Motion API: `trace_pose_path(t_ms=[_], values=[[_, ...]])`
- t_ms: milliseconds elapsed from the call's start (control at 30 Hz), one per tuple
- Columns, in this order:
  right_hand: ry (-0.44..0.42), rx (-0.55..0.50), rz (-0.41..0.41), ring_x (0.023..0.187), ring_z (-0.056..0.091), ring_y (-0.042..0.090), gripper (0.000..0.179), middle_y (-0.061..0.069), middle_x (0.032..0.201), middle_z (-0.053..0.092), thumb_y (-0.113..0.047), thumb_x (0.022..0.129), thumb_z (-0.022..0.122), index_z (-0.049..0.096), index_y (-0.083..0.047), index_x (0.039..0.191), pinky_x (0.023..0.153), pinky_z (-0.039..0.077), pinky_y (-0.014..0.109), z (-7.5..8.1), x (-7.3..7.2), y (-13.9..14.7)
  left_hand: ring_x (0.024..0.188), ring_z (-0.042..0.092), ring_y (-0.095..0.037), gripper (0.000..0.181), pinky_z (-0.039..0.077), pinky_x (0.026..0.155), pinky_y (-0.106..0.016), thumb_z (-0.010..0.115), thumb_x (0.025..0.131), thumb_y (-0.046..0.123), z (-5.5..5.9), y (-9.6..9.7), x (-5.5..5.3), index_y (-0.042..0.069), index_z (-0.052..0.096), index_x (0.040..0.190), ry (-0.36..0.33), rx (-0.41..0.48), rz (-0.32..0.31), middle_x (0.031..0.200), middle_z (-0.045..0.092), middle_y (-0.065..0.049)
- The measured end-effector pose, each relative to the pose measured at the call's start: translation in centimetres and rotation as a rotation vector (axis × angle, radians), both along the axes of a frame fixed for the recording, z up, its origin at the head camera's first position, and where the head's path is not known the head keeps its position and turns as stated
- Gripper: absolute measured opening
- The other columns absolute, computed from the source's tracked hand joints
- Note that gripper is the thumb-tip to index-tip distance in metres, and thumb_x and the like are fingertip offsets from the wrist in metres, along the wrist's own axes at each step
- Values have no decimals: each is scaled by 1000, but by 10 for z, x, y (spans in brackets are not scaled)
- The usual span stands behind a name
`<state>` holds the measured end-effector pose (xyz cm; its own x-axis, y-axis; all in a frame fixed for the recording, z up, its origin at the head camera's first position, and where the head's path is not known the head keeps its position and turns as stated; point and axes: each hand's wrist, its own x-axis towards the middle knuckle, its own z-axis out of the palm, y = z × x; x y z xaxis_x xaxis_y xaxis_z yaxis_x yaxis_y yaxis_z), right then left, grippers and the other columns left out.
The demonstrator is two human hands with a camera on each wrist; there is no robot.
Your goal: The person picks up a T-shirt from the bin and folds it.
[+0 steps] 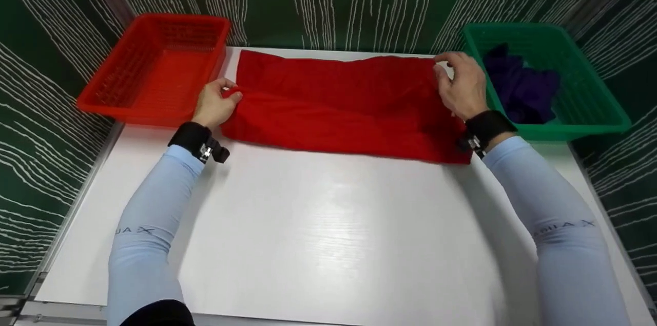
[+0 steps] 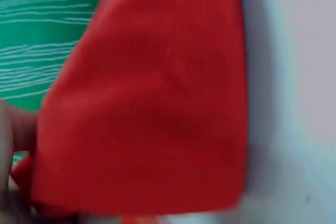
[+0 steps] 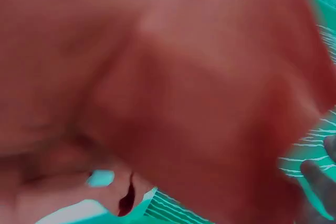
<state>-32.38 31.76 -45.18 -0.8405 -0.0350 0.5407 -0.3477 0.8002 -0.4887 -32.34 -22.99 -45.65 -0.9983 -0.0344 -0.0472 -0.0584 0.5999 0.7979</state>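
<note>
A red cloth (image 1: 339, 105) stretches between my two hands over the white table, a fold line running across it. My left hand (image 1: 215, 103) pinches its left edge between thumb and fingers. At the upper right corner, my right hand (image 1: 463, 84) holds the cloth with bent thumb and forefinger; the exact contact is hard to see. In the left wrist view the red cloth (image 2: 152, 108) fills the middle, with part of a finger (image 2: 23, 129) beside it. The right wrist view is mostly blurred red cloth (image 3: 199, 103), with dark fingertips (image 3: 317, 179) at the right.
A red plastic basket (image 1: 154, 102) stands at the back left. At the back right, a green basket (image 1: 590, 90) contains a crumpled purple cloth (image 1: 526, 84). A dark green wall with white lines (image 1: 354, 2) rises behind the white table (image 1: 328, 233).
</note>
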Motion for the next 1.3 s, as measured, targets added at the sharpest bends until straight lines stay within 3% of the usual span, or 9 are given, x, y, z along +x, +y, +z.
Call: trace_pose_path(t_ms=[133,300,467,633,800,867,1000,1133,1300], values=[[-161,46,21,128,65,52,35,31,141,70,-14,112,60,66,3,142,108,51,66,-1,8,-2,125,55,-33,50,49,107,-42,64,111,28,-15,1,0,2,56,152,-147,-46,21,142,61,-24],[-438,236,-13,104,69,49,38,31,119,74,-23,105,70,67,3,133,86,57,65,-10,34,11,151,46,-43,91,40,135,-56,72,106,37,-22,-11,8,-6,28,172,-334,-83,-13,172,43,-29],[-717,403,-74,76,64,34,56,19,86,70,-54,99,77,68,1,108,60,49,42,-15,47,17,152,48,-43,72,38,136,-54,64,113,30,-26,-13,11,-7,37,169,-196,9,-16,169,50,-29],[-957,549,-120,64,60,27,77,9,69,60,-83,92,67,59,-7,92,57,43,34,-9,50,17,147,53,-42,59,39,134,-52,57,116,22,-33,-6,-1,-5,42,166,-1,132,21,160,56,-30],[-960,554,-31,68,55,24,65,4,68,55,-72,93,76,59,-10,81,61,40,34,-5,58,26,150,51,-44,68,38,135,-54,55,115,33,-63,-22,-29,-5,38,168,-126,-95,2,164,53,-30],[-913,453,64,64,51,21,54,-1,64,49,-53,96,82,54,-13,73,60,38,32,-7,61,34,154,50,-45,73,37,136,-56,56,113,38,-79,-34,-39,-5,37,169,-175,-202,-22,168,50,-30],[-875,203,195,60,42,12,48,-7,61,40,-20,94,88,45,-16,72,59,35,27,-13,68,51,150,54,-49,70,42,132,-62,57,113,39,-91,-47,-42,-5,39,165,-190,-294,-42,165,53,-31],[-953,133,260,66,48,10,36,-6,70,50,-7,89,90,54,-7,86,63,41,24,-18,73,65,136,61,-50,55,50,121,-61,57,113,32,-77,-41,-25,-4,46,153,-155,-334,-41,152,62,-34],[-1019,367,268,65,51,13,37,-7,65,56,-32,88,93,65,-11,76,61,41,27,-12,78,61,120,66,-51,50,58,106,-60,62,111,26,-40,-19,12,-3,45,148,-152,-458,-41,135,66,-34]])
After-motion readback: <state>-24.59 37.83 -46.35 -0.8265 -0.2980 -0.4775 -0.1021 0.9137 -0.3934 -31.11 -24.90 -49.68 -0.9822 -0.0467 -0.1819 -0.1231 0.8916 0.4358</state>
